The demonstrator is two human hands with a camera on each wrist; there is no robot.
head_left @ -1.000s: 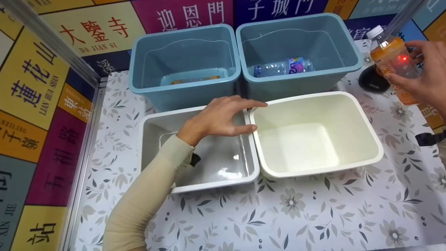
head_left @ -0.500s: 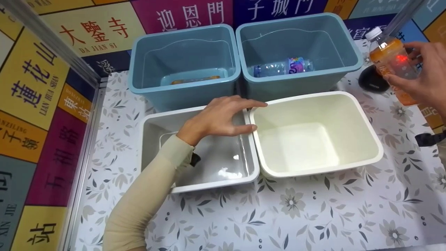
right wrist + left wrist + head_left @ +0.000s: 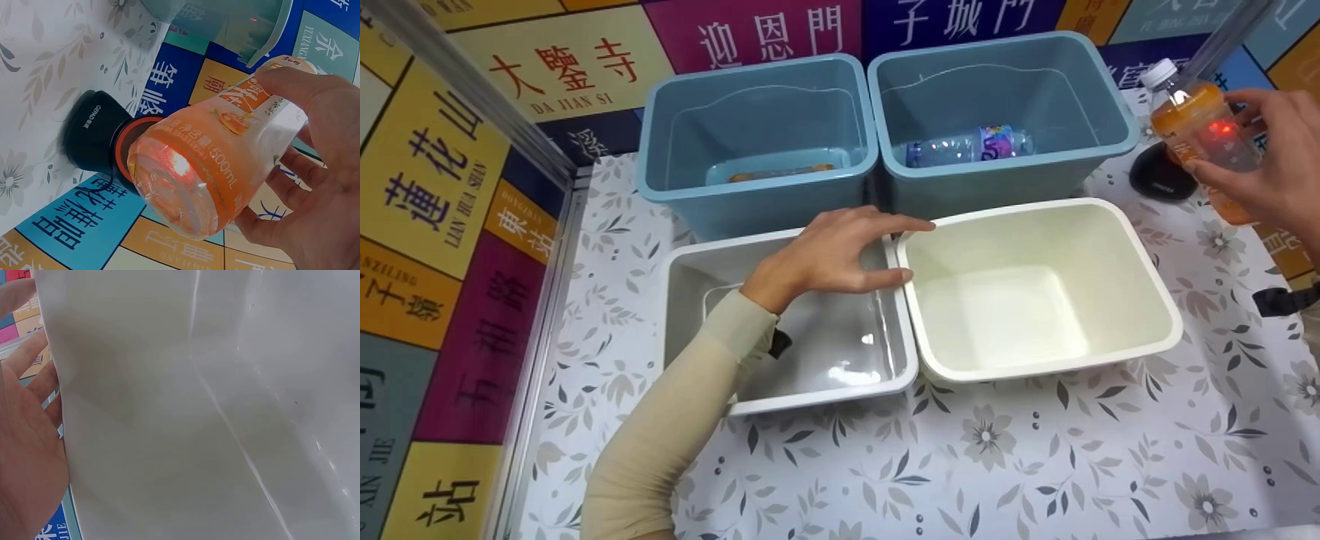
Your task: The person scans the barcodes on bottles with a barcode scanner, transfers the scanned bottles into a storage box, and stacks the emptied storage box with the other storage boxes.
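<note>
My right hand (image 3: 1279,157) grips a plastic drink bottle (image 3: 1200,127) with a white cap and an orange label, tilted above the table's right side. In the right wrist view the bottle's clear base (image 3: 174,191) faces a black scanner-like device (image 3: 93,132), and a red light shines on the bottle. My left hand (image 3: 840,255) rests over the meeting rims of a light grey bin (image 3: 817,401) and a cream bin (image 3: 997,315). Its thumb and forefinger are extended onto the cream rim; the other fingers are mostly hidden in the head view.
Two blue bins stand behind: the left one (image 3: 765,120) has an orange-labelled item (image 3: 780,173) at its bottom, the right one (image 3: 960,94) a clear bottle (image 3: 960,148) lying on its side. The flowered tabletop (image 3: 1035,465) stretches in front. Panels with lettering (image 3: 566,67) line the back and left.
The bottle in my right hand has shifted slightly left, and the red light on it has moved a little. My left hand stays where it was.
</note>
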